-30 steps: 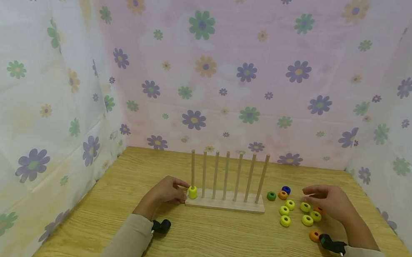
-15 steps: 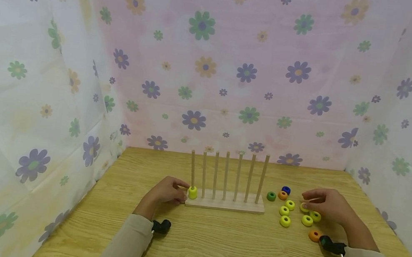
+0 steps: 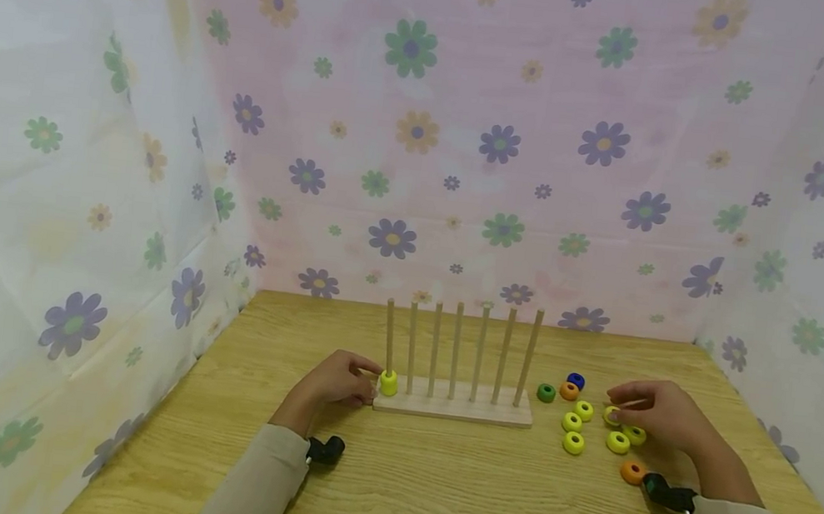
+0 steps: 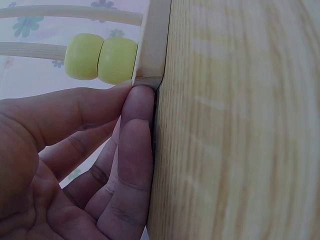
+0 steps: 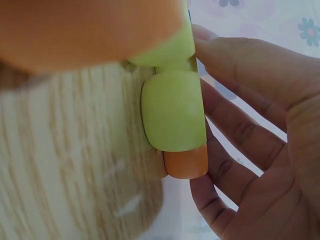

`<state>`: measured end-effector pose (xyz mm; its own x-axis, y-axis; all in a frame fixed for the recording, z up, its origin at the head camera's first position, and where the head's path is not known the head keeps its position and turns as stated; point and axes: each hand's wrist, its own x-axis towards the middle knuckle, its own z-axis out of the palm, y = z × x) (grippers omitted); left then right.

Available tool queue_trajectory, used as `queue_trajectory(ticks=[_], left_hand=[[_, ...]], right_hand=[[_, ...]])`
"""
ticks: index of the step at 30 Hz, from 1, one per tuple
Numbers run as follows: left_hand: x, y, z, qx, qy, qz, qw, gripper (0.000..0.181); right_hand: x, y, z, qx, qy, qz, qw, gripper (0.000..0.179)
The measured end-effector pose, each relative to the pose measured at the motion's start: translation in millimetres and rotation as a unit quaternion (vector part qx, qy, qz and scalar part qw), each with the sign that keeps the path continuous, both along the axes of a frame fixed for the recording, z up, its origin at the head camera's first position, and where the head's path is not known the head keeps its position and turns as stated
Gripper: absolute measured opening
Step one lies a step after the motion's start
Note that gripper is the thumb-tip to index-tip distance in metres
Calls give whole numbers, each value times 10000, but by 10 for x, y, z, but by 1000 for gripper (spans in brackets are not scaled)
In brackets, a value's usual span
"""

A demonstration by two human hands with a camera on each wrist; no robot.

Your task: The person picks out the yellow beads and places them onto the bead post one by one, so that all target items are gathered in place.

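Between the table's (image 3: 444, 486) left and right edges stands a wooden peg stand (image 3: 452, 410). The left hand (image 3: 335, 379) touches its left end; whether it grips, I can't tell. Nearer the right edge, the right hand (image 3: 667, 414) has thumb and forefinger parted among loose rings (image 3: 573, 449): yellow, orange, green, blue. The leftmost peg (image 3: 390, 334) carries two yellow rings (image 3: 388, 386).

There are seven pegs (image 3: 456, 350) — and thirteen beads (image 3: 573, 447).

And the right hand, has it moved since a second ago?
Yes: against the green bead, the right hand sits slightly lower in the head view, now overlapping a yellow bead.
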<state>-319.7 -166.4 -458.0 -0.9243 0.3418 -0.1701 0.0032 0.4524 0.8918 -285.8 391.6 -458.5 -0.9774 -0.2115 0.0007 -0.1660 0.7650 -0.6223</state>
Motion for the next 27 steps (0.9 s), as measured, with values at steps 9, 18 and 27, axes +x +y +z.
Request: queue_trajectory(ticks=[9, 18, 27], left_hand=[[-25, 22, -3, -5, -10, -56, 10000, 45], [-15, 27, 0, 25, -18, 9, 10000, 44], [0, 9, 1, 37, -57, 0, 10000, 45]], right_hand=[[16, 38, -12, 45, 48, -11, 10000, 47], [11, 17, -34, 164, 147, -75, 9997, 45], [-13, 5, -22, 313, 244, -260, 9989, 48]])
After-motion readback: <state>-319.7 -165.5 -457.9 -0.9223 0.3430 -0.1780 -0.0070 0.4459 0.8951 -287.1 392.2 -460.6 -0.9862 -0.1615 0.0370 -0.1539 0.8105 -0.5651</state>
